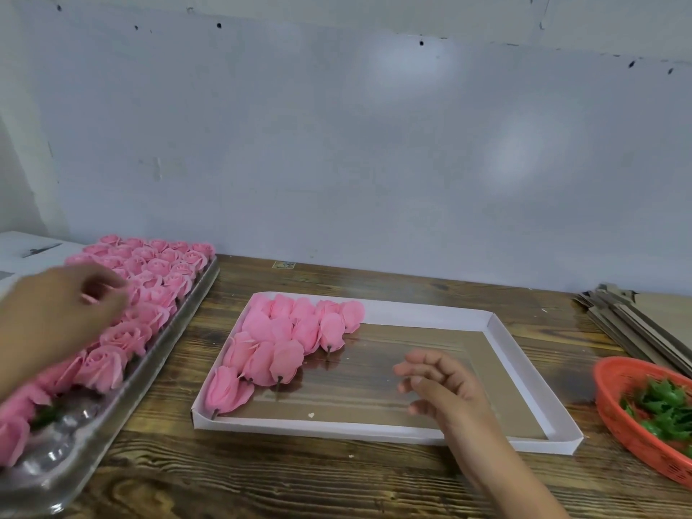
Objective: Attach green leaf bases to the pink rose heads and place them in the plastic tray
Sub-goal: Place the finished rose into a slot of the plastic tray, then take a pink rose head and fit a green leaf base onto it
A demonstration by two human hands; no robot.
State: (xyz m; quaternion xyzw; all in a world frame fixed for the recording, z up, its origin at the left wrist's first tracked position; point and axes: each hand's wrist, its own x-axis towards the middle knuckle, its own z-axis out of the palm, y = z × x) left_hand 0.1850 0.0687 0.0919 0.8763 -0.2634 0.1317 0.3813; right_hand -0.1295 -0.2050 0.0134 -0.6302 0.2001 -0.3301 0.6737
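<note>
Two hands are up and neither one has a flower in it, as far as this view shows. Nearest us, the right hand hovers over the bare, glossy floor of the white-rimmed tray, fingers loosely curled, nothing pinched between them. Straight off its fingertips, toward the person's left, lie the finished roses, packed on their sides in the tray's far-left corner, short stems pointing back toward the near edge. On the other side of that hand, out to its right, sits the orange basket holding the green leaf bases, close enough that this hand looks the natural one to fetch a base. Further left, the left hand is blurred over the clear plastic blister tray of bare rose heads, fingers bent down toward the blooms; whether they have closed on one I cannot tell. Those heads stand upright, faces up, directly beneath and beyond that hand's fingers. So the coming move seems to hinge on this split: rose heads under the left hand, leaf bases beside the right, and the two to meet over the brown wooden table.
</note>
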